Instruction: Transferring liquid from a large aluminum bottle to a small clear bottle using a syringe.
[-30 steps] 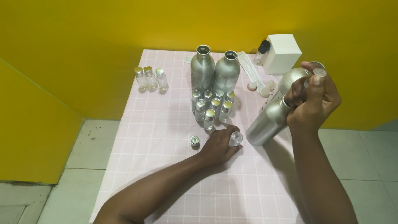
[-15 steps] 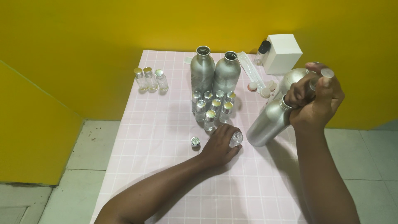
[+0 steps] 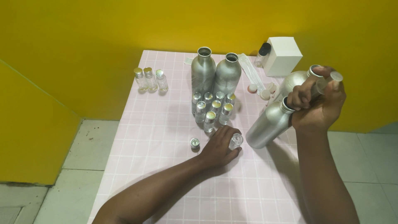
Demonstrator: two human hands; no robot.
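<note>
small clear vial upright on pink checked table, left hand clamped round it; right hand gripping tilted aluminium bottle neck

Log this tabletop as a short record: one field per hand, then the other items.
left hand: grips small open vial standing on pink table
right hand: holds syringe above tilted metal bottle
loose cap: on the table, left of the vial
behind: capped vials, two upright open metal bottles
far right: white box
</note>
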